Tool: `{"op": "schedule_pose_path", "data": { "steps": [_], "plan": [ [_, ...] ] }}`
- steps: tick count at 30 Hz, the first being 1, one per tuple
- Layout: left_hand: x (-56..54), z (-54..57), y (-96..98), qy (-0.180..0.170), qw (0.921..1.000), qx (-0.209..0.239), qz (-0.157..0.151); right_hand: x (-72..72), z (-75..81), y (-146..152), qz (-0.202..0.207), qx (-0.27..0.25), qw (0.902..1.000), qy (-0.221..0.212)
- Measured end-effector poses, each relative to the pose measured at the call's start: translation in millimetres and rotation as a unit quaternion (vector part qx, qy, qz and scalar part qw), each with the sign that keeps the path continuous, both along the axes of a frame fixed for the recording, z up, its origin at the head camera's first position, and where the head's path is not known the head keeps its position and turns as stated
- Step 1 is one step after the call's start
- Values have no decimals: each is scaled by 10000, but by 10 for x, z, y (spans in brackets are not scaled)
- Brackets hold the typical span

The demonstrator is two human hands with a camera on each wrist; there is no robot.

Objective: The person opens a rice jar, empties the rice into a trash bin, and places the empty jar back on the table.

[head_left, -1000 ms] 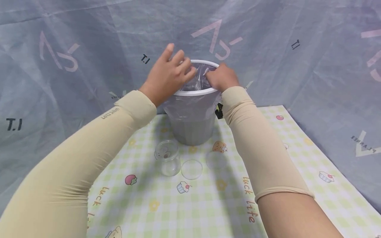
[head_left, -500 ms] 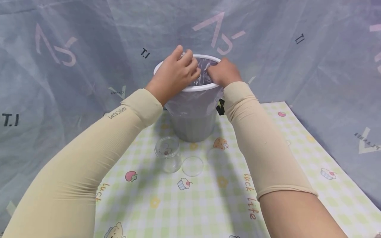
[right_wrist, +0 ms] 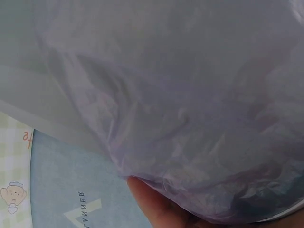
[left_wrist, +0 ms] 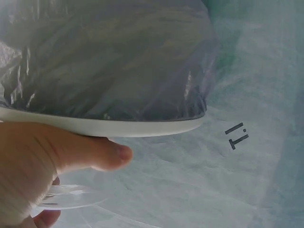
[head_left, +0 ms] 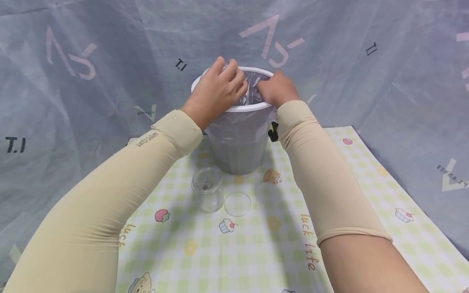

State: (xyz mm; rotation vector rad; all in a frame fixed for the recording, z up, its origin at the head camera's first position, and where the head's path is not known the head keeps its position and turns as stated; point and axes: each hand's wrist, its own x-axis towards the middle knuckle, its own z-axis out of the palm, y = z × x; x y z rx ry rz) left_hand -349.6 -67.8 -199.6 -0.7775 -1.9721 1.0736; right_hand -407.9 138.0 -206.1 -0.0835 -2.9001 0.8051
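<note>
A grey trash can (head_left: 238, 158) with a white rim (head_left: 247, 108) stands upright, a clear plastic liner (head_left: 238, 124) folded over its outside. My left hand (head_left: 218, 91) is at the left part of the opening with bent fingers. In the left wrist view its thumb lies along the rim, and a clear plastic piece (left_wrist: 71, 195) shows between thumb and fingers; its kind is unclear. My right hand (head_left: 279, 89) grips the rim and liner at the right, thumb over the inside. In the right wrist view a finger (right_wrist: 156, 204) touches the liner's edge.
A clear jar (head_left: 210, 195) stands before the can. A clear round lid (head_left: 237, 204) lies beside it, with another faint clear disc (head_left: 267, 192) to the right. The checked tablecloth (head_left: 249, 256) ends at grey cloth walls (head_left: 157, 32).
The head view has tilted slightly, so the can sits higher in the picture. Both hands stay at the rim; the left has shifted a little to the right.
</note>
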Motion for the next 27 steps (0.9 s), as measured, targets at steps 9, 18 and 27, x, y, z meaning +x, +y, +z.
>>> {"op": "schedule_pose_path", "data": {
  "steps": [9, 18, 27],
  "plan": [
    [26, 108, -321, 199, 9508, 2857, -1178, 30, -23, -31, 25, -101, 9998, -177],
    [151, 223, -362, -1154, 8887, 4438, -38, 24, 3, -42, 16, -110, 9998, -165],
    [69, 13, -314, -1533, 8628, 4817, 9, 25, 8, -36, 13, -97, 9998, -186]
  ]
}}
